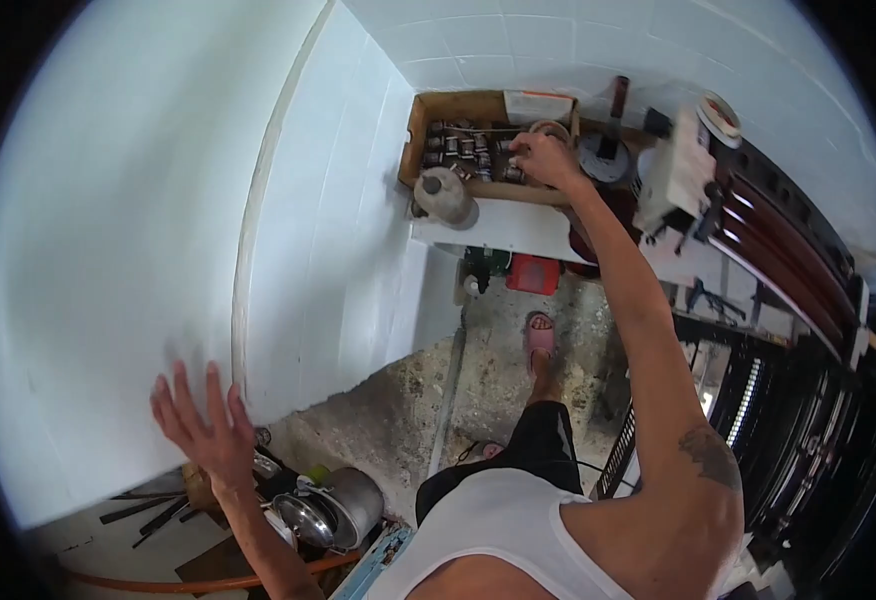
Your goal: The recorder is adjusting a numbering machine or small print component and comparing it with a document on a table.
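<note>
Here, small parts point(467, 146) lie beside the right hand point(550, 160); its grip I can't tell.

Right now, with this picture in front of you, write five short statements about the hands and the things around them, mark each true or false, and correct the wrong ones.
1. The right hand reaches to the cardboard box. True.
2. The left hand grips the metal pot. False: the left hand is open with its fingers spread, and the pot is apart from it.
3. The grey bottle stands inside the cardboard box. False: it stands outside, in front of the box.
4. A pink sandal is on the forward foot. True.
5. The red item lies on top of the white shelf. False: it is lower down, below the shelf.
</note>
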A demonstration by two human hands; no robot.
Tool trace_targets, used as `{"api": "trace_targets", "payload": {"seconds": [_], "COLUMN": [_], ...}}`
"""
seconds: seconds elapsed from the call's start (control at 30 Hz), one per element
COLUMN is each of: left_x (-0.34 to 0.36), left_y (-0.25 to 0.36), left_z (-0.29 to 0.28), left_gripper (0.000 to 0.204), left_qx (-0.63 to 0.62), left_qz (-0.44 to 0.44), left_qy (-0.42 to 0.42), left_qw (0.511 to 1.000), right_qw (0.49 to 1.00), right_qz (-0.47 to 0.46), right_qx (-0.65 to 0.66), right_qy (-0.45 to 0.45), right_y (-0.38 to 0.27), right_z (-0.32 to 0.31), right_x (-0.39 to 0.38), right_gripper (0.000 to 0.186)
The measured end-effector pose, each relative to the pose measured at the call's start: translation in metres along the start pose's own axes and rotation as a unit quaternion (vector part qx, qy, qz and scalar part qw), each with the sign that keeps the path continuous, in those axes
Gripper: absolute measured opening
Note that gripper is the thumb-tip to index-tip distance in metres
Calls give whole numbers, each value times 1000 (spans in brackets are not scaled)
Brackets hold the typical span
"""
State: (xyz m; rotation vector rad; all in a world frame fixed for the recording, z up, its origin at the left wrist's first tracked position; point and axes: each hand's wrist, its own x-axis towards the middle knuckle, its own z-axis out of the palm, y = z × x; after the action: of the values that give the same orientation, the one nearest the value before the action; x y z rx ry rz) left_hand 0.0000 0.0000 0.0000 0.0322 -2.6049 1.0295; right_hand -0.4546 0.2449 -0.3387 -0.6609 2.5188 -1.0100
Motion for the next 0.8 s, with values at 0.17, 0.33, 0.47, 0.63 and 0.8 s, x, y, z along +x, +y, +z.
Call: {"api": "trace_targets", "payload": {"seconds": [0.17,0.33,0.47,0.63,0.8], "left_x": [31,32,31,38,40], "left_y": [5,0,-1,5,5], "left_z": [39,37,43,52,53], "left_gripper": [37,40,40,37,37], "left_qx": [106,153,158,150,159], "left_qz": [-34,-27,-27,-39,-36], "left_qy": [-65,-94,-100,-87,-84], "left_qw": [992,983,982,984,983], "right_qw": [975,952,920,904,882], "right_qz": [-145,-193,-251,-265,-310], "right_qx": [-146,-179,-208,-240,-275], "right_qy": [-81,-158,-217,-235,-224], "right_y": [-4,-28,-30,-33,-28], "right_z": [11,61,79,94,94], "right_x": [112,127,144,157,156], "right_gripper": [41,51,53,39,39]}}
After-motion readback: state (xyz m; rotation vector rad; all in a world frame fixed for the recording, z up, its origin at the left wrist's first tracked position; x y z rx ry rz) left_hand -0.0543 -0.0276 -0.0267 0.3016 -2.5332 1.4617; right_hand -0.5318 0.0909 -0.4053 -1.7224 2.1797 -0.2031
